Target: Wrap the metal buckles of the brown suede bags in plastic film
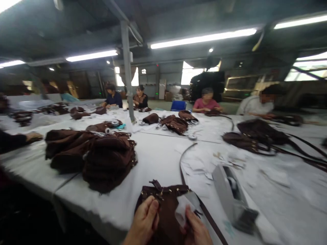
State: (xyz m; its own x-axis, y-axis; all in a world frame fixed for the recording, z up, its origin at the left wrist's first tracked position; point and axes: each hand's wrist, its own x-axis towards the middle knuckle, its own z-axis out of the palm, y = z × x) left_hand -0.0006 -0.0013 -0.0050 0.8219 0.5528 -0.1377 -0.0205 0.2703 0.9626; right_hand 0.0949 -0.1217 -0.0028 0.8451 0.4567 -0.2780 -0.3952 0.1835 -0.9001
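1. Head view, 6 o'clock: the left hand (144,219) lies on a brown suede bag (163,207) at the near table edge, its fingers curled and pressing on the bag's gathered top, thumb beside the metal studs.
2. At 5 o'clock the right hand (195,229) pinches a white paper piece (182,209) between thumb and fingers, holding it against the bag's front (the lower part of the hand is cut off by the frame).
3. A thin brown strap (182,163) runs from the bag toward 12 o'clock, curving over the white table (155,153).
4. At 4 o'clock, just beside the bag, sits a grey tape dispenser (231,195); it is blurred.
5. At 9 o'clock a pile of brown bags (97,156) is heaped on the table.
6. At 2 o'clock lie more dark bags (255,136) with long straps.
7. Toward 12 o'clock, 4 seated people (206,102) work along the far side.
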